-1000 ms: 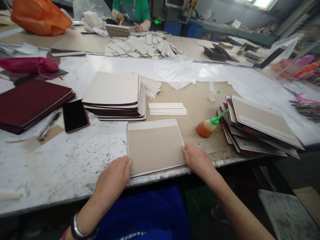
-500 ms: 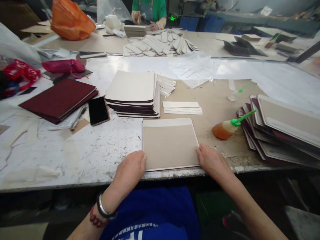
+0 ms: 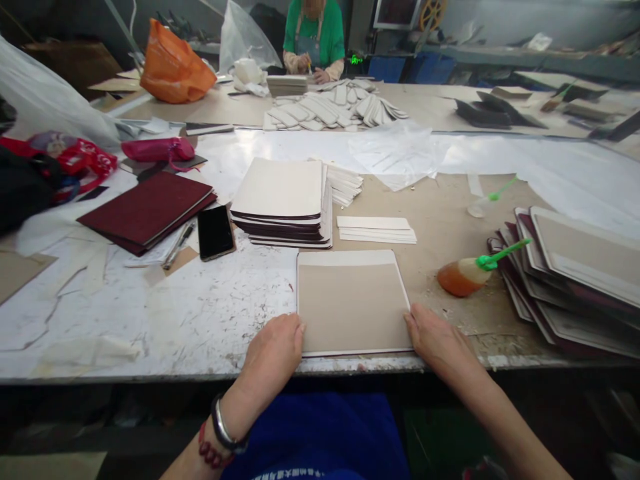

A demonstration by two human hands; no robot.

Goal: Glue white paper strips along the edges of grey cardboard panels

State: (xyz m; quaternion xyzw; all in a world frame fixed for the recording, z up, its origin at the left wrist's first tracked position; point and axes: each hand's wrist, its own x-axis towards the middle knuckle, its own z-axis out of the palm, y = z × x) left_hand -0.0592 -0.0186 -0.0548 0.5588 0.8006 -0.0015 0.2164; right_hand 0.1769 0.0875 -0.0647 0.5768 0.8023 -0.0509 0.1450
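Note:
A flat beige panel with a pale border [image 3: 354,307] lies at the front edge of the table. My left hand [image 3: 276,347] is closed on its left edge near the lower corner, thumb against the side. At the opposite edge my right hand [image 3: 437,337] grips the panel in the same way; most fingers of both hands are hidden underneath or behind. Beyond the panel are a stack of cream panels with dark edges [image 3: 280,190] and several pale strips [image 3: 376,229]. A squeeze bottle of amber liquid with a green nozzle [image 3: 463,275] rests tilted to the right.
Several finished-looking panels [image 3: 585,253] are piled loosely at the right. On the left lie maroon covers [image 3: 150,207], a phone [image 3: 215,232] and a pen [image 3: 179,245]. Across the table a person in green [image 3: 315,40] works behind heaped pale pieces [image 3: 335,105].
The camera view has tilted up and shifted left, so everything appears lower and further right. Both hands keep the same hold on the panel, which has not visibly moved on the table.

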